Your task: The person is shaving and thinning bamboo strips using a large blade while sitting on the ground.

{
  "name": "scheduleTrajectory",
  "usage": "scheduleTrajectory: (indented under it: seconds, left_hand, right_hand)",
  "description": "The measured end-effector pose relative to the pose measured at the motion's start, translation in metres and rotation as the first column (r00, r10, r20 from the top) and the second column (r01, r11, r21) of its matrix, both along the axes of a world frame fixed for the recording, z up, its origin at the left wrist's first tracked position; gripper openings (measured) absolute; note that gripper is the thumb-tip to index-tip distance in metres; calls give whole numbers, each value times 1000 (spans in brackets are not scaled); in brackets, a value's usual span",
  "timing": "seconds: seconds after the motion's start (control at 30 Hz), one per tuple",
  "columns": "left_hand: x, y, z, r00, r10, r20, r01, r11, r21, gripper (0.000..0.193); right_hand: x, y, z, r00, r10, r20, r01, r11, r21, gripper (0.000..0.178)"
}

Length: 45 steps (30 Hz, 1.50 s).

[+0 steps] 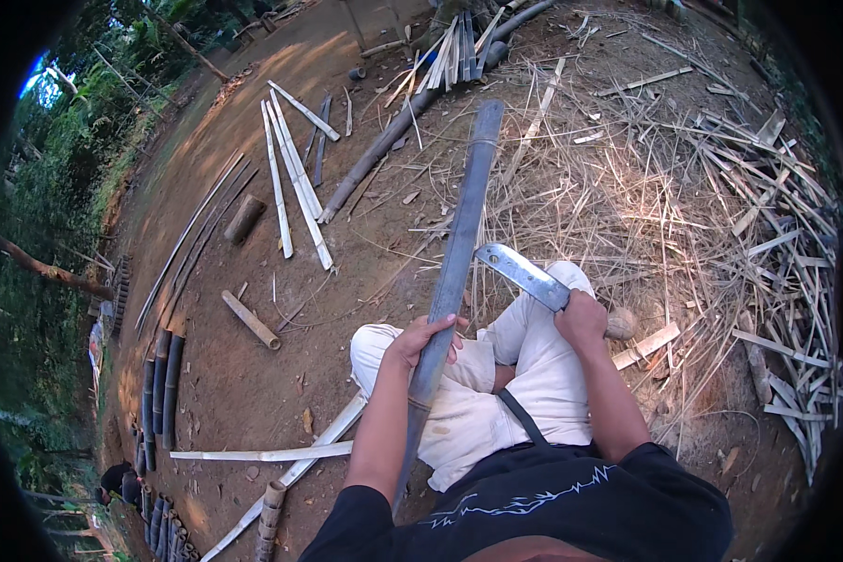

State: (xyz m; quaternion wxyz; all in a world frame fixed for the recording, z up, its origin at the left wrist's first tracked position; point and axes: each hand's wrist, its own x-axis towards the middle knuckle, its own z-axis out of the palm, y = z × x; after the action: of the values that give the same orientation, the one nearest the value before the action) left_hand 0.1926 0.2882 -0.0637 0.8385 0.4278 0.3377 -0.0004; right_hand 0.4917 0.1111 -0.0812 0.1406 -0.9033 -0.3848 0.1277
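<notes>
A long dark bamboo slat (pixel 463 211) slants across my lap, its far end out over the ground and its near end reaching back beside my left arm. My left hand (pixel 423 339) is closed around it near my knee. In my right hand (pixel 583 320) is a machete (pixel 525 273) with a broad, shiny blade that has holes near its tip. The blade points toward the slat, its tip just to the right of it. A rounded wooden butt (pixel 621 323) shows behind my right fist; most of the handle is hidden by my fingers.
Pale bamboo strips (pixel 295 173) lie ahead to the left, near a long bamboo pole (pixel 379 155). Thin shavings (pixel 618 197) cover the ground at right, beside a heap of split pieces (pixel 787 215). Dark bamboo sections (pixel 172 389) lie at far left.
</notes>
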Motion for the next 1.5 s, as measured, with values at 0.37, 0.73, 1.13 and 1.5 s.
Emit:
scheduleTrajectory:
  seconds: [0.37, 0.73, 1.13, 1.5]
  left_hand:
    - [-10, -85, 74, 998, 11, -57, -14, 999, -46, 33]
    - [-51, -174, 54, 966, 133, -221, -109, 987, 118, 27]
    - [-53, -197, 52, 927, 261, -270, -156, 922, 354, 26]
    - [-52, -172, 53, 958, 120, -262, -111, 993, 48, 29]
  right_hand:
    - [35, 2, 77, 998, -53, -36, 63, 909, 411, 27]
    - [76, 51, 96, 737, 536, 411, -582, 813, -16, 18]
    - [73, 98, 122, 827, 498, 259, -505, 862, -47, 22]
    - [51, 57, 87, 421, 821, 386, -851, 505, -145, 27]
